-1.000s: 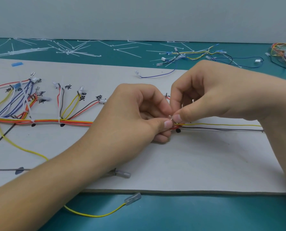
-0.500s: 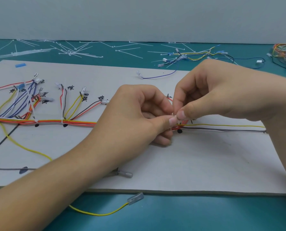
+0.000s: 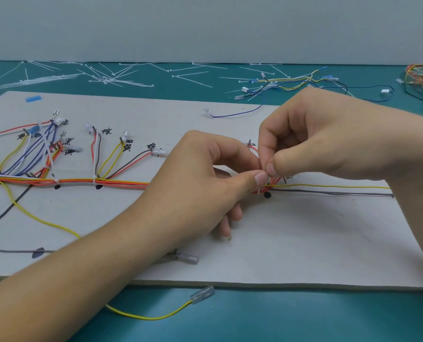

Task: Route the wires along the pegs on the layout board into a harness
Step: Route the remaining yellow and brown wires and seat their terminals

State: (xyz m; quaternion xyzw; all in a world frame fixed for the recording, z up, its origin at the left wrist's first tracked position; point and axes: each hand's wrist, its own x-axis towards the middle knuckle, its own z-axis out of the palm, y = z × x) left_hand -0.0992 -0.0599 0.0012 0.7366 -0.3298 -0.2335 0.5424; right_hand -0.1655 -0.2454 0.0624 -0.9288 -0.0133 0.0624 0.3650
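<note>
1. Head view: the wire bundle [image 3: 107, 181] runs along the layout board [image 3: 304, 243], and both hands meet at its right part.
2. The left hand [image 3: 205, 174] curls around the bundle with its thumb on top. The right hand [image 3: 329, 134] pinches a barely visible cable tie [image 3: 257, 191].
3. The wires look light, limp and springy, so they are best gripped close beside the tie.
</note>
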